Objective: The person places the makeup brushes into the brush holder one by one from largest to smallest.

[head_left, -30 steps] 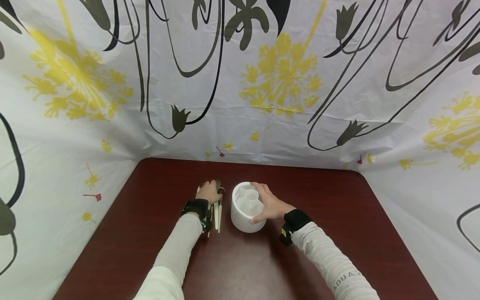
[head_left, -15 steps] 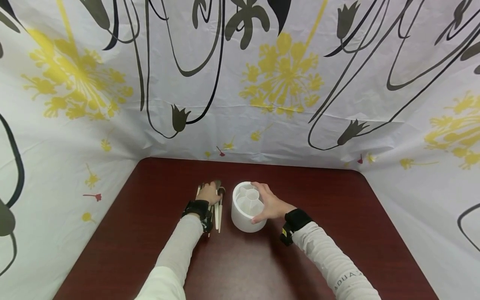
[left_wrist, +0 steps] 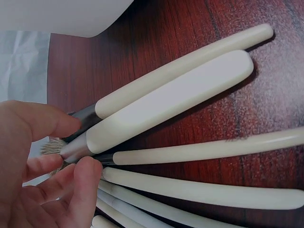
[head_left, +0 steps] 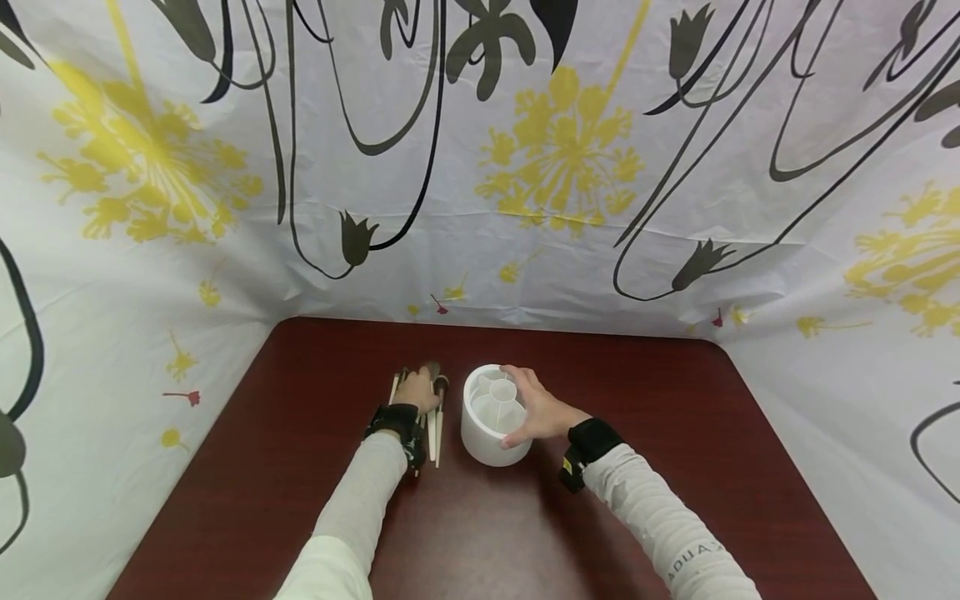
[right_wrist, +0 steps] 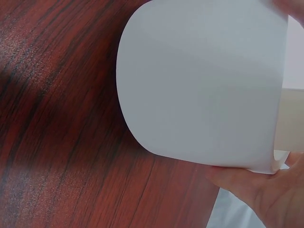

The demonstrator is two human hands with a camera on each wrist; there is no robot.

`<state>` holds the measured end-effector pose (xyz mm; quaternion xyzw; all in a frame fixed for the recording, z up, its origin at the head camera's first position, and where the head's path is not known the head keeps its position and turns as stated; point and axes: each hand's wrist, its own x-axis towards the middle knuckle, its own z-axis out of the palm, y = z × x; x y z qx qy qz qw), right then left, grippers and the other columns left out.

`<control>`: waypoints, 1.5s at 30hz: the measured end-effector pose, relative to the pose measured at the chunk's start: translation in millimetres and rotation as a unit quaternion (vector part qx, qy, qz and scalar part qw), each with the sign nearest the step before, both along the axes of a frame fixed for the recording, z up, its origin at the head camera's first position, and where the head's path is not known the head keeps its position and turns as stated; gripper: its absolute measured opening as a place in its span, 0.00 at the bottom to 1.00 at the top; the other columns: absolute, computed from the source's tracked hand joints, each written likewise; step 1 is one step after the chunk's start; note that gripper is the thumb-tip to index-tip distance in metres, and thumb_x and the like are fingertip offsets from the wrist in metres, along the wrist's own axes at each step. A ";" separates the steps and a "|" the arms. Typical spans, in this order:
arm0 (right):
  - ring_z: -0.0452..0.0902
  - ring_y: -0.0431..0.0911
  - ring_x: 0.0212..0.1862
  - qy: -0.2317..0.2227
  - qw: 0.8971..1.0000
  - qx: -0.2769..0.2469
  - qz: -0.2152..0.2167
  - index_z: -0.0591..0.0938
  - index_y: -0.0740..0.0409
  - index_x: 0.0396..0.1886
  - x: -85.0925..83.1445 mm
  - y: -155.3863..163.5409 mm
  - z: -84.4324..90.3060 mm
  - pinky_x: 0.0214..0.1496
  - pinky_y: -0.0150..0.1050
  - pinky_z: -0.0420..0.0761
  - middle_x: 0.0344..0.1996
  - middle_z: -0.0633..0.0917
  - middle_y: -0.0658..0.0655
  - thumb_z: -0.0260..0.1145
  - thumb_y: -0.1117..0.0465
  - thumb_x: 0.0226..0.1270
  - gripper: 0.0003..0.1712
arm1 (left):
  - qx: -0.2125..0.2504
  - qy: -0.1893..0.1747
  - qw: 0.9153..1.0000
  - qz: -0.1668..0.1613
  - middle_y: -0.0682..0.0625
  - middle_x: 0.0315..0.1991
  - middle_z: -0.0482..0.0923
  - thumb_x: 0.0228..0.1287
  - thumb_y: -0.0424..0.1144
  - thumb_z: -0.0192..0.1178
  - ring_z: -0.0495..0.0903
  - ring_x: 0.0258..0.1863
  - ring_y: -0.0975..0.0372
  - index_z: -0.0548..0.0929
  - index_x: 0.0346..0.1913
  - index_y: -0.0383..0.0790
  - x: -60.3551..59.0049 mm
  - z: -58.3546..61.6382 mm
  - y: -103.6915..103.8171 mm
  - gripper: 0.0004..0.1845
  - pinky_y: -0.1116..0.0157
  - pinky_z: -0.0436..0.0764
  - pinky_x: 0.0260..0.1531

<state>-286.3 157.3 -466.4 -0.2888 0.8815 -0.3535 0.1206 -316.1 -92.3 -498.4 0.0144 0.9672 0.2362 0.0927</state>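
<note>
My left hand (head_left: 417, 390) is over a row of makeup brushes (head_left: 432, 437) lying on the table, left of a white round holder (head_left: 486, 446). In the left wrist view, thumb and fingertips close around the silver ferrule of a broad makeup brush (left_wrist: 175, 99) with a thick cream handle. Beside it lies another brush (left_wrist: 190, 66) with a dark ferrule; several thinner handles (left_wrist: 204, 187) fan out below. My right hand (head_left: 546, 408) grips the holder from the right, thumb and fingers spread across its rim. Divided compartments show inside the upright holder.
The dark red wooden table (head_left: 615, 392) has rounded far corners. A white patterned cloth (head_left: 465, 183) hangs behind it and along both sides. Black bands with cameras (head_left: 573, 467) sit on both wrists.
My left hand shifts very slightly among the brushes. The right hand and the holder stay in place.
</note>
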 end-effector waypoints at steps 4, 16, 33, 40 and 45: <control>0.56 0.54 0.60 0.008 1.000 -0.004 0.000 0.50 0.54 0.67 -0.2 0.4 -0.8 0.57 0.52 0.64 0.60 0.56 0.64 0.80 0.51 0.30 0.66 | -0.001 -0.001 1.000 0.010 0.30 0.51 0.69 0.54 0.39 0.62 0.74 0.46 0.44 0.62 0.58 0.25 -1.3 -2.0 1.2 0.33 0.54 0.75 0.42; 0.55 0.54 0.61 0.005 1.000 0.002 -0.004 0.49 0.53 0.68 2.1 -0.3 1.9 0.59 0.52 0.62 0.61 0.56 0.63 0.80 0.51 0.30 0.66 | 0.010 0.006 1.000 0.029 0.32 0.42 0.75 0.52 0.38 0.61 0.78 0.38 0.47 0.64 0.56 0.24 -0.1 -2.1 1.8 0.31 0.57 0.76 0.33; 0.55 0.54 0.61 -0.009 1.000 0.002 -0.009 0.49 0.54 0.68 5.1 -2.1 6.0 0.58 0.52 0.63 0.60 0.56 0.63 0.80 0.52 0.29 0.66 | 0.038 0.034 0.997 0.057 0.38 0.32 0.79 0.51 0.40 0.61 0.78 0.30 0.51 0.77 0.37 0.25 -4.4 -14.3 3.7 0.18 0.56 0.76 0.29; 0.55 0.54 0.61 -0.006 1.000 0.002 -0.009 0.49 0.53 0.68 5.3 -2.0 6.0 0.59 0.52 0.63 0.60 0.56 0.63 0.80 0.52 0.29 0.66 | 0.033 0.037 0.997 0.055 0.31 0.45 0.75 0.54 0.41 0.60 0.76 0.44 0.44 0.72 0.48 0.21 -2.9 -15.0 5.4 0.26 0.51 0.75 0.43; 0.56 0.54 0.60 -0.001 1.000 0.001 -0.008 0.50 0.54 0.68 4.4 -2.0 5.5 0.58 0.52 0.63 0.60 0.56 0.63 0.80 0.52 0.29 0.66 | 0.014 0.043 0.998 0.043 0.32 0.45 0.74 0.53 0.41 0.60 0.74 0.47 0.42 0.77 0.42 0.23 -2.9 -12.9 6.6 0.21 0.47 0.72 0.46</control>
